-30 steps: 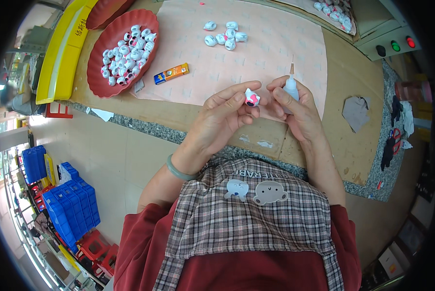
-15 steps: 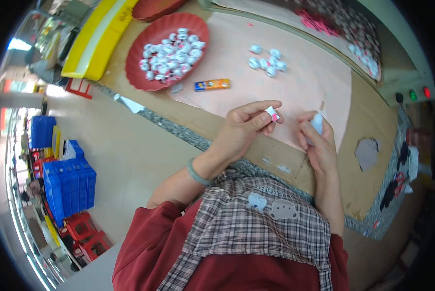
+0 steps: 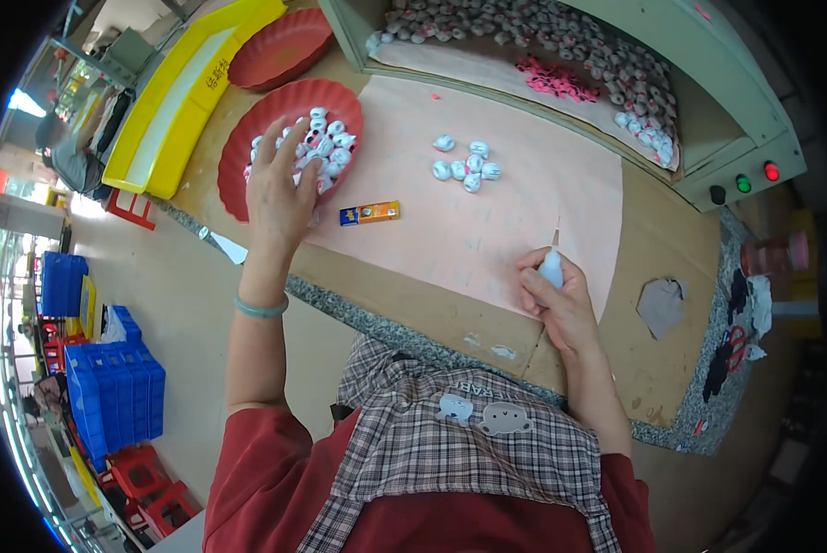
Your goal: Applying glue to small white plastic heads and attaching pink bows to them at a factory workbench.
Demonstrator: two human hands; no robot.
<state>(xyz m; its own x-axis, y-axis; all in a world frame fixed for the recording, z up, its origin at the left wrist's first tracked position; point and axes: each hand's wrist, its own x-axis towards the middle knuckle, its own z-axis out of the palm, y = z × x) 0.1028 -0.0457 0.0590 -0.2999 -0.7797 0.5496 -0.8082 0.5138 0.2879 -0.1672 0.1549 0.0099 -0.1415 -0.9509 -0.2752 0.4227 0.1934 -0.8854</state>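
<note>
My left hand point(image 3: 283, 189) is over the near part of a red scalloped bowl point(image 3: 232, 138), its fingers spread and nothing visible in them. Small white rounded pieces with pink and black marks point(image 3: 337, 155) are heaped in that bowl, partly hidden by the hand. In my right hand point(image 3: 563, 300) is a small pale-blue squeeze bottle point(image 3: 551, 268) with a thin needle-like tip pointing up and away. Several similar white pieces point(image 3: 472, 172) lie grouped on the pale pink sheet point(image 3: 404, 129), beyond the right hand and to its left.
An orange-and-blue small box point(image 3: 369, 213) lies beside the bowl. Behind it are another red bowl point(image 3: 280, 51) and a yellow tray point(image 3: 178, 101). A grey-green cabinet point(image 3: 745, 138) at the back holds many small pieces. A grey scrap point(image 3: 661, 307) and red-handled scissors point(image 3: 736, 346) lie at right.
My left hand has moved left from the middle to the red bowl and no longer shows the small white-and-pink piece it held. My right hand still grips the bottle. The view has shifted.
</note>
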